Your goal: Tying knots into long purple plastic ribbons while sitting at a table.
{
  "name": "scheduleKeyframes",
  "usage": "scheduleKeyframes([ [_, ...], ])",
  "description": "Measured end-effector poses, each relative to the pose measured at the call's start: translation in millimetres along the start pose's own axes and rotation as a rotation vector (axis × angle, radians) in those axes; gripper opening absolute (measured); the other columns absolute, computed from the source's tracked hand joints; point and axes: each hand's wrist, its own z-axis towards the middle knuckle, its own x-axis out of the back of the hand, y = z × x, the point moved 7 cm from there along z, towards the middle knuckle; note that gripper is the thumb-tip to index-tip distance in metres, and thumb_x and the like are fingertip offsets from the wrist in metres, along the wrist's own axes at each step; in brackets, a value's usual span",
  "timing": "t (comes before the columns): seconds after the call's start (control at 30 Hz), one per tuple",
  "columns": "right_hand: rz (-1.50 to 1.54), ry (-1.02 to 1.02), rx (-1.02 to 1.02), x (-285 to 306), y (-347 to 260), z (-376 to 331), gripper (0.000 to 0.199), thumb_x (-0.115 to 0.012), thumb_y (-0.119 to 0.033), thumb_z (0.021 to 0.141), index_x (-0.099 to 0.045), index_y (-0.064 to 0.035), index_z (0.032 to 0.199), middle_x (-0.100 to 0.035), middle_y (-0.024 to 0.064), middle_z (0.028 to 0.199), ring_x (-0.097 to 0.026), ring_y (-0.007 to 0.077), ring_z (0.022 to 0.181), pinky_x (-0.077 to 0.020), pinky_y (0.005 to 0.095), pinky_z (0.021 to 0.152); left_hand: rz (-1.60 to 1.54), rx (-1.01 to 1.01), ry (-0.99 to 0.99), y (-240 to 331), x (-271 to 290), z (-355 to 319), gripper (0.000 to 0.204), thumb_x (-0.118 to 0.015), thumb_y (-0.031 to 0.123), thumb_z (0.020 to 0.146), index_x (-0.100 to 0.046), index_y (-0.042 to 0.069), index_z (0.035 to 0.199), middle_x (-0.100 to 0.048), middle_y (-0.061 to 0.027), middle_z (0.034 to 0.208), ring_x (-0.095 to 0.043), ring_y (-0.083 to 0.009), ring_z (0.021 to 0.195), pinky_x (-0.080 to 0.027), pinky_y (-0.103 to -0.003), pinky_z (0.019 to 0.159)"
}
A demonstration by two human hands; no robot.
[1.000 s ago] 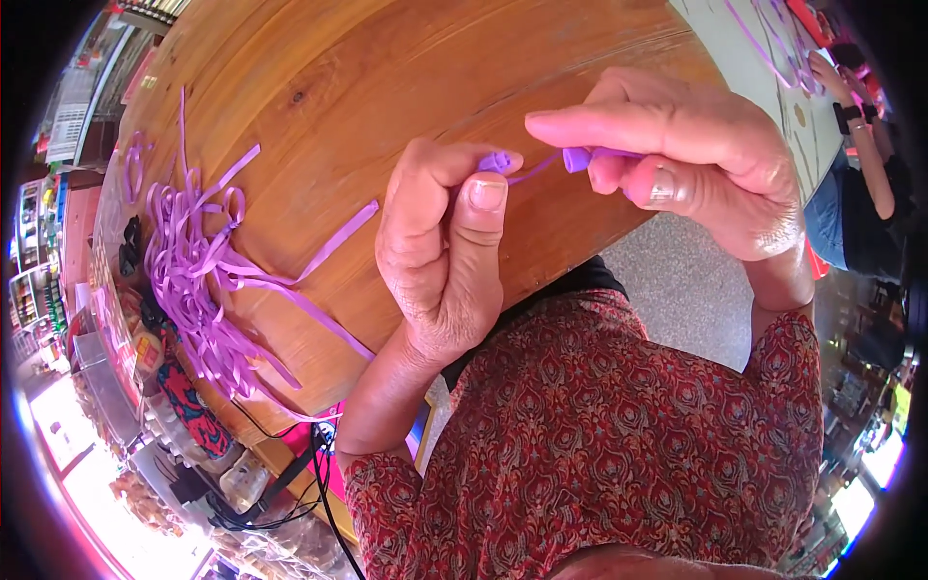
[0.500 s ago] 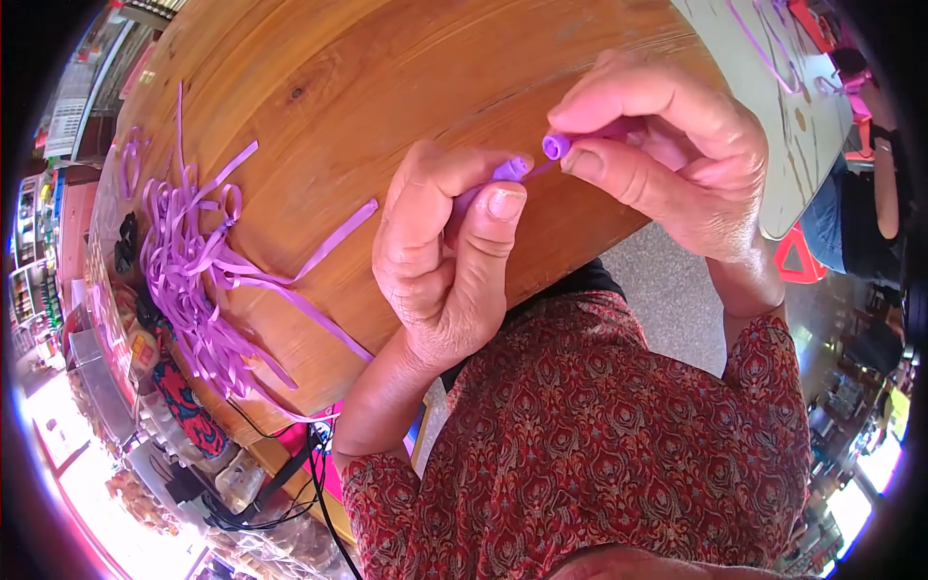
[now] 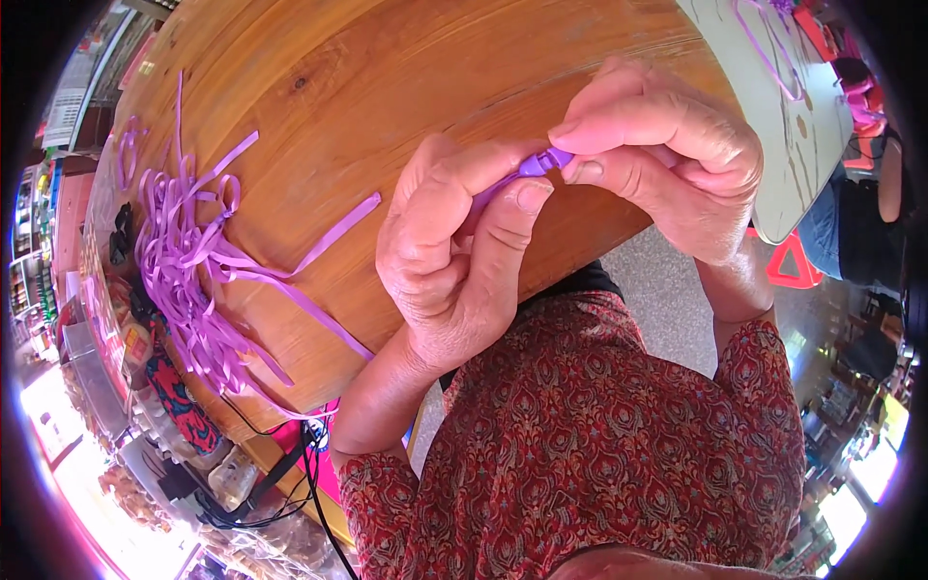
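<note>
Above the wooden table [image 3: 387, 58], my left hand [image 3: 449, 242] pinches one half of a small purple plastic clasp [image 3: 534, 165] between thumb and index finger. A flat purple ribbon [image 3: 493, 189] runs from that half back into the left palm. My right hand [image 3: 677, 159] pinches the clasp's other half [image 3: 559, 156] between thumb and fingertips. The two halves meet end to end; whether they are locked together cannot be told. Most of the right half is covered by the fingers.
A tangled heap of purple ribbons [image 3: 198, 280] lies on the table's left side. Black cables [image 3: 311, 454] hang past its lower left edge. To the right stand a white table [image 3: 788, 145] with more ribbon, a red stool [image 3: 795, 263] and another person [image 3: 865, 232].
The two clasp halves, apart half a second ago, now touch. My left hand has shifted slightly right; the right hand has turned its half toward the left one.
</note>
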Motion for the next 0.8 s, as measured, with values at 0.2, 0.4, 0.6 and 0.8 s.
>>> scheduleKeyframes([
  [0.2,-0.024,0.030,-0.027,0.6,3.1,-2.1,0.021,-0.067,0.009,0.070,-0.065,0.0004,0.089,-0.057,0.0110,0.087,-0.057,0.0161,0.076,-0.0497,0.0227,0.065,0.011,0.042,0.013,-1.2,0.3,-0.2,0.012,-0.068,-0.002,0.075,-0.063,-0.001,0.086,-0.064,-0.0045,0.079,-0.039,-0.0107,0.058,-0.033,-0.023,0.050],
  [0.4,-0.046,0.024,-0.024,-0.6,3.2,-1.3,0.020,-0.067,0.009,0.070,-0.064,0.0015,0.088,-0.057,0.0109,0.086,-0.056,0.0170,0.077,-0.0485,0.0236,0.063,0.030,-0.005,-0.006,1.2,-0.7,1.5,0.011,-0.067,-0.002,0.077,-0.063,-0.002,0.087,-0.065,-0.0062,0.081,-0.041,-0.0113,0.059,-0.035,-0.023,0.052],
  [0.6,-0.021,0.052,-0.022,-0.3,6.1,-3.0,0.020,-0.068,0.008,0.070,-0.063,0.0022,0.088,-0.058,0.0106,0.084,-0.055,0.0172,0.075,-0.0448,0.0249,0.063,-0.024,0.054,0.008,-1.5,-0.4,-0.1,0.009,-0.066,-0.003,0.078,-0.063,-0.002,0.087,-0.065,-0.0072,0.082,-0.043,-0.0119,0.060,-0.036,-0.023,0.053],
  [0.8,-0.071,0.012,0.025,-1.8,2.5,-2.0,0.022,-0.069,0.007,0.069,-0.063,0.0020,0.089,-0.058,0.0113,0.084,-0.055,0.0179,0.073,-0.0432,0.0265,0.061,-0.005,-0.006,0.005,1.2,-1.1,0.6,0.010,-0.066,-0.004,0.077,-0.063,-0.002,0.086,-0.064,-0.0072,0.081,-0.045,-0.0123,0.061,-0.037,-0.023,0.053],
])
